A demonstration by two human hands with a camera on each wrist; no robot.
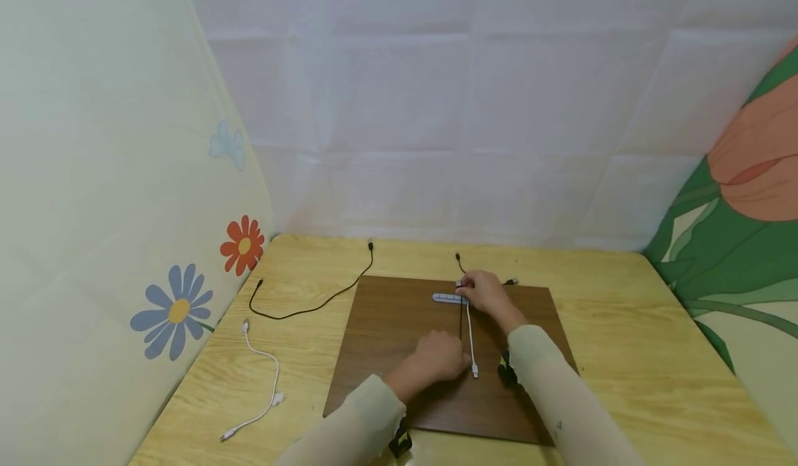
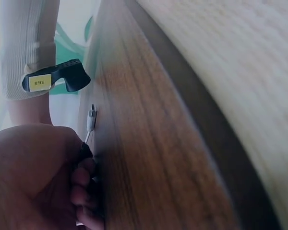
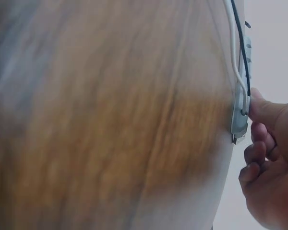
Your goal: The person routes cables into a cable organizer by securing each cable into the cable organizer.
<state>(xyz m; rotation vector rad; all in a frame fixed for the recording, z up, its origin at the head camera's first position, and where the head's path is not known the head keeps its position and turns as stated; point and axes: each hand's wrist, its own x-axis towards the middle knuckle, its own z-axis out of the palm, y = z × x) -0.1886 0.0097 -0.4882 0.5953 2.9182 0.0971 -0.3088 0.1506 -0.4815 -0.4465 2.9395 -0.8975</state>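
Observation:
A pale cable-holder strip [image 1: 441,298] lies on the brown board [image 1: 386,334], near its far edge. My right hand [image 1: 489,293] is at the strip's right end, pinching a black cable [image 3: 243,52] there with thumb and index finger. From that spot the black cable runs toward me to my left hand [image 1: 439,355], which grips its black end [image 2: 85,151] low over the board. Beside it a white cable [image 1: 470,334] leads from the strip to a loose plug [image 1: 476,371] on the board. Curled left fingers partly hide the black end.
Left of the board, another black cable [image 1: 293,314] and a white cable [image 1: 276,376] lie on the wooden table [image 1: 654,355]. Beyond the strip are a small black connector [image 1: 458,257] and a black plug [image 1: 511,282]. Fabric walls stand behind and at both sides.

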